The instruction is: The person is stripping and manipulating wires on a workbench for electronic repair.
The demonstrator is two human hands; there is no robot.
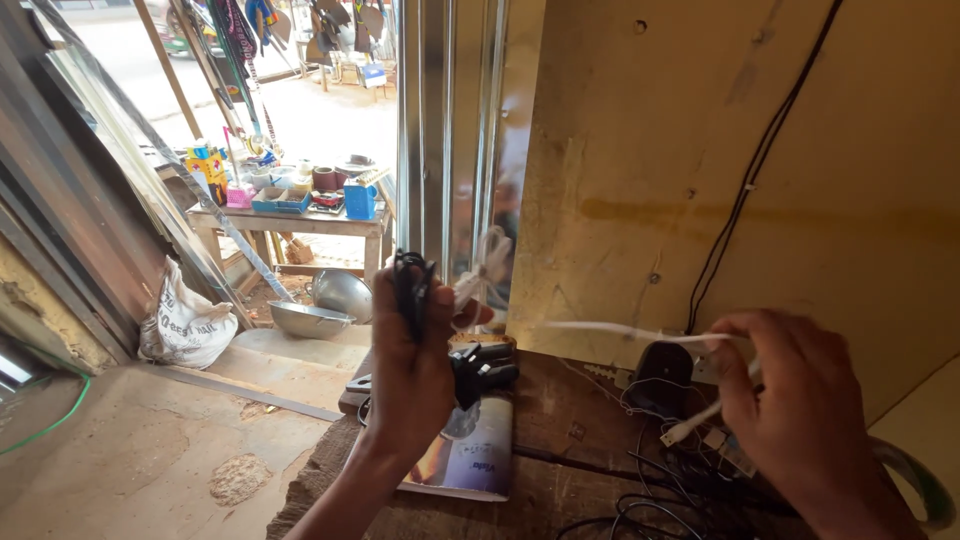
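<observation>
My left hand is raised over the worn wooden bench and grips a bundle of black cable together with a white cable end. A thin white cable stretches, blurred, from there to my right hand, which pinches it near its white plug. Below my left hand lies a black charger plug on a glossy printed booklet.
A black adapter and tangled black wires lie at the bench's right, under a plywood wall with a black wire running down it. Beyond the metal door frame stand a cluttered table, metal bowls and a sack.
</observation>
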